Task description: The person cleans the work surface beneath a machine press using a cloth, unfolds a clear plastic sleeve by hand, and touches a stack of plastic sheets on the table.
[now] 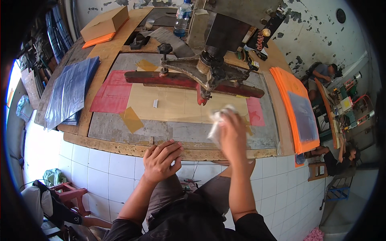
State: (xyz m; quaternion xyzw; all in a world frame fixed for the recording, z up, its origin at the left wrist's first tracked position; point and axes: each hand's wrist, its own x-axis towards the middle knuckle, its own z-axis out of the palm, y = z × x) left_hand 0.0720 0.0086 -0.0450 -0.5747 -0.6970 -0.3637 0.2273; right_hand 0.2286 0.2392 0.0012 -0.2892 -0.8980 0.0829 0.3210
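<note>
My right hand [233, 134] is closed on a crumpled white cloth [215, 130], smeared by motion, over the right part of a pale yellow sheet [161, 105]. That sheet lies on a worn grey metal plate [161, 132] and is flanked by a red sheet [112, 90] and a pink piece [255, 110], with tan tape [131, 119] at its corner. My left hand [163, 160] rests at the near table edge, fingers loosely bent and apart, with nothing in it. A small white tag [155, 103] sits on the yellow sheet. Above it spans the press's red bar [177, 80].
Clear bluish plastic sheets [72, 90] are stacked at left. Orange sheets [287, 96] with a blue plastic piece on top lie at right. A cardboard box [105, 24] and a water bottle [182, 20] stand at the back. Other people [323, 74] sit at the far right.
</note>
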